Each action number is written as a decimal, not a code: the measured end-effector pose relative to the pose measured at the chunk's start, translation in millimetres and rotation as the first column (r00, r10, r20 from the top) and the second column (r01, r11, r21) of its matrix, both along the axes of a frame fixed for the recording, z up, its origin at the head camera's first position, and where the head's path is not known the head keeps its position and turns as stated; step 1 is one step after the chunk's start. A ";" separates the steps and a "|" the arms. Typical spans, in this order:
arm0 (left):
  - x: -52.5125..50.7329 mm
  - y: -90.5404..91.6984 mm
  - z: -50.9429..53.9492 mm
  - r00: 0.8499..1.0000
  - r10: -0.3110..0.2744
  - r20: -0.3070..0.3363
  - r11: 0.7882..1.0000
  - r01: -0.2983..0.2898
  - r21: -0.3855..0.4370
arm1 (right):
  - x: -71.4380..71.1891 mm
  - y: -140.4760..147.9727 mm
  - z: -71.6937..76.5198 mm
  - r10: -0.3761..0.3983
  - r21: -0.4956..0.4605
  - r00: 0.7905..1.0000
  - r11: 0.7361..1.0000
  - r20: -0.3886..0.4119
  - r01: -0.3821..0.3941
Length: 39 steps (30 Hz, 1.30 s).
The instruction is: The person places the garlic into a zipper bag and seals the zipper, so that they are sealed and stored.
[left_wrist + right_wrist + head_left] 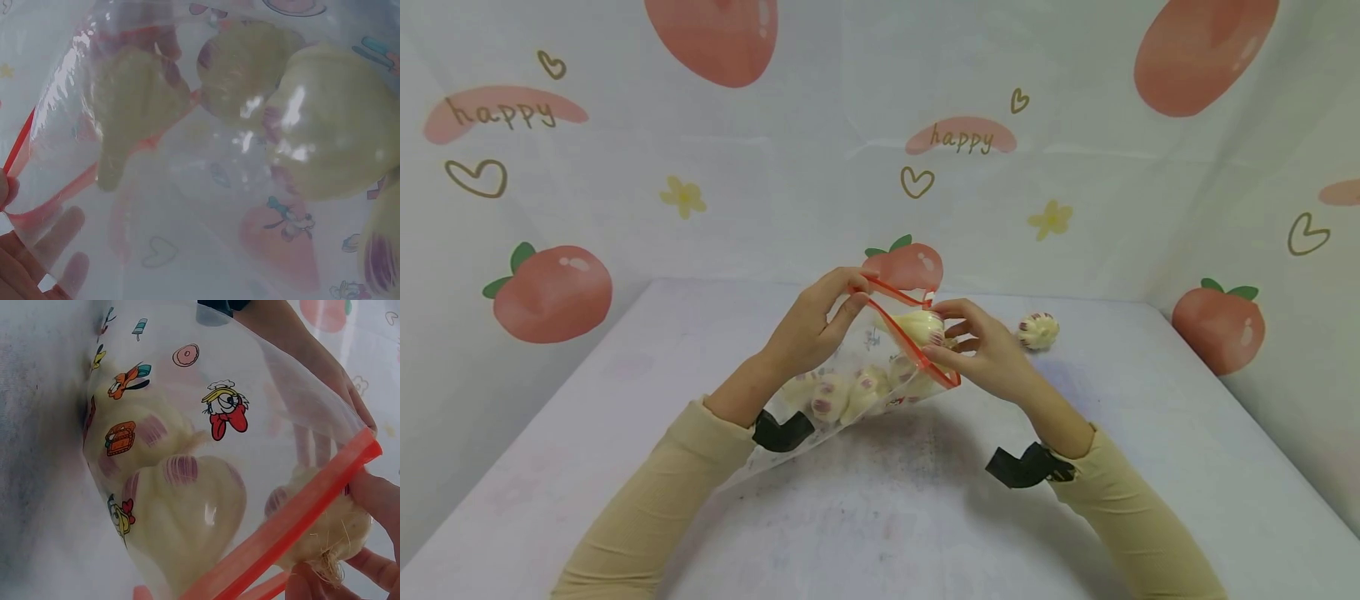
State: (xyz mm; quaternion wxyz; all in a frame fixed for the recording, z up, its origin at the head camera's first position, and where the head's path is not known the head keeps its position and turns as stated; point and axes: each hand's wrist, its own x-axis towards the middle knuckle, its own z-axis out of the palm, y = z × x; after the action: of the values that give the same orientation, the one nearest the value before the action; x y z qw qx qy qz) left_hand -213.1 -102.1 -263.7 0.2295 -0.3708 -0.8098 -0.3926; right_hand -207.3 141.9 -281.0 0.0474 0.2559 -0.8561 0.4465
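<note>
My left hand [808,325] pinches the red-edged rim of a clear zip bag [857,342] between thumb and fingers, and the bag's mouth gapes toward the right. In my right hand [988,350] is a garlic bulb [931,327], gripped by fingers and thumb at the bag's opening; its stem end points into the bag. From the right wrist view, the roots of this bulb [337,534] face the fingers, and part of it lies behind the red zip strip [300,519]. Several garlic bulbs [830,397] lie inside the bag, seen through the printed plastic.
Another garlic bulb [1039,331] lies on the white tabletop [880,517], to the right beyond my right hand. A white cloth backdrop [820,167] printed with fruit, hearts and flowers hangs behind and at both sides. Dark straps [1022,465] sit at both wrists.
</note>
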 end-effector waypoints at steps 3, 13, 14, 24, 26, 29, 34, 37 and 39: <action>-0.5 0.0 -0.5 1.000 0.002 0.002 1.000 -0.002 0.000 | -0.3 -1.0 0.1 0.004 -0.007 1.000 1.000 0.001 -0.004; -1.6 -0.1 -0.2 1.000 -0.003 -0.011 1.000 0.003 0.016 | -3.1 -3.3 -2.2 0.020 -0.015 1.000 1.000 0.013 -0.020; -1.5 -0.2 0.0 1.000 -0.005 -0.011 1.000 0.005 0.018 | -3.1 -3.9 -2.2 0.023 -0.018 1.000 1.000 0.015 -0.023; -2.4 -0.3 -0.1 1.000 -0.008 0.000 1.000 0.008 0.026 | -3.2 -7.3 -2.8 0.121 -0.088 0.989 0.990 0.079 -0.114; -2.6 -0.3 -0.5 1.000 -0.008 0.000 1.000 0.008 0.029 | -2.6 -7.8 -2.8 0.136 -0.093 0.988 0.987 0.078 -0.129; -1.9 -0.1 -0.8 1.000 -0.013 0.000 0.999 0.013 0.032 | -2.1 -7.8 -3.5 0.126 -0.066 0.990 0.990 0.057 -0.122; -1.0 -0.2 -0.8 1.000 -0.012 -0.002 0.999 0.012 0.030 | -4.0 -5.5 -7.8 0.104 -0.026 0.995 0.994 -0.008 -0.104; -1.0 -0.1 -1.2 1.000 -0.010 -0.002 1.000 0.010 0.025 | -4.5 -3.3 -9.6 0.093 -0.005 0.995 0.996 -0.030 -0.093; -0.9 -0.1 -1.6 1.000 -0.010 0.000 1.000 0.010 0.025 | -4.0 -1.6 -9.8 0.086 0.006 0.996 0.996 -0.034 -0.086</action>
State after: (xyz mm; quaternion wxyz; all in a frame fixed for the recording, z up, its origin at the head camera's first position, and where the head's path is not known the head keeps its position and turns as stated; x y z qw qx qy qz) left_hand -214.0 -102.2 -265.3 0.2323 -0.3721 -0.8028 -0.4038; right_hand -211.3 140.3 -290.8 0.0421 0.3001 -0.8444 0.4417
